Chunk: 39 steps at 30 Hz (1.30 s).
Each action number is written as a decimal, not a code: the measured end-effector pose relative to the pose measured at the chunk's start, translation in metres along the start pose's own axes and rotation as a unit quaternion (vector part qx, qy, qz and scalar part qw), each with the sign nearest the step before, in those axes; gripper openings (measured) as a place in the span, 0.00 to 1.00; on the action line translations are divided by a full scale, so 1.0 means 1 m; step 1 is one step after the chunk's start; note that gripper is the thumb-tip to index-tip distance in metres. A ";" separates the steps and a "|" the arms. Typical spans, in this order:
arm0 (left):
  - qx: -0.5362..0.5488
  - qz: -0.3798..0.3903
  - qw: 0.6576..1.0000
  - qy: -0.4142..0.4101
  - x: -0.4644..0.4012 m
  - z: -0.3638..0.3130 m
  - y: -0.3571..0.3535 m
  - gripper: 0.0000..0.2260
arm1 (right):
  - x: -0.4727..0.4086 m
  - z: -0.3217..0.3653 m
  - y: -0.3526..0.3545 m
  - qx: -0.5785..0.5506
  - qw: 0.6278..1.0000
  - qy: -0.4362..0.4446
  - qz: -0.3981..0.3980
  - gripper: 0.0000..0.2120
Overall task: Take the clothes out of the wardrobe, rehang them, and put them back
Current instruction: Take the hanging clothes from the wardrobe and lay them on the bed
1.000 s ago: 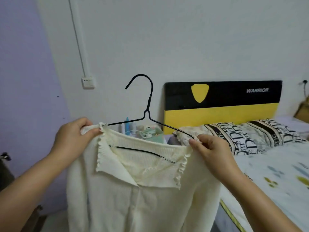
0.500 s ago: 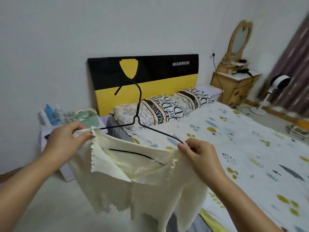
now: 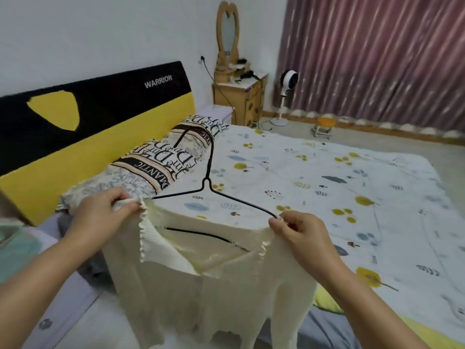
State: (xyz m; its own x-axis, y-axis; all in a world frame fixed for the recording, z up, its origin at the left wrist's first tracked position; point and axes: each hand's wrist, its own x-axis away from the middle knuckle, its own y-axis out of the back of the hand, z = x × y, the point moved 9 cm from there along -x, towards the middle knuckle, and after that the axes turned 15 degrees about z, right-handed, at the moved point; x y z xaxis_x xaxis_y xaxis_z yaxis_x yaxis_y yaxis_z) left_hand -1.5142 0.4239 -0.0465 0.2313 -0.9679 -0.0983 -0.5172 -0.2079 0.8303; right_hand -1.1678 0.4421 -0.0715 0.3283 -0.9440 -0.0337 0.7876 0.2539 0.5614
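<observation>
Cream ribbed knit top [image 3: 226, 285] on thin black wire hanger [image 3: 208, 182], shoulders pinched by both hands [image 3: 100, 217] [image 3: 299, 235].

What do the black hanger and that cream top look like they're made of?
The hanger looks like thin metal wire with a black coating, judging by its slim twisted neck. The cream top seems a soft ribbed knit, with a frilled collar edge.

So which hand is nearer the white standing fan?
Right. The right hand pinches the cream top on the side towards the fan; the left hand holds the far shoulder.
</observation>
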 end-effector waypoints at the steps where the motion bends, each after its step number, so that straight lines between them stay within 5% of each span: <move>1: -0.008 0.010 1.000 -0.016 -0.006 -0.002 -0.003 0.04 | 0.003 -0.003 -0.003 -0.005 1.000 -0.008 -0.008 0.21; 18: -0.013 0.171 0.984 -0.046 -0.123 0.013 -0.122 0.08 | -0.052 -0.096 -0.012 -0.044 0.987 -0.152 -0.029 0.17; 30: -0.035 0.208 0.977 -0.025 -0.306 0.000 -0.283 0.11 | -0.241 -0.260 0.023 -0.063 0.976 -0.210 -0.002 0.17; 39: -0.085 0.185 0.978 -0.053 -0.433 0.002 -0.418 0.12 | -0.378 -0.388 0.033 0.028 0.969 -0.244 -0.009 0.22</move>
State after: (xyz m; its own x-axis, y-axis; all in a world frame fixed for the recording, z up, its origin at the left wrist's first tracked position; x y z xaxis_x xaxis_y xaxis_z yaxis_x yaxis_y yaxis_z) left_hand -1.4001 0.9298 -0.3520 -0.0370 -0.9836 0.1768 -0.4034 0.1766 0.8978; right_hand -1.0635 0.8886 -0.3608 0.0183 -0.9391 0.3431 0.7574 0.2370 0.6084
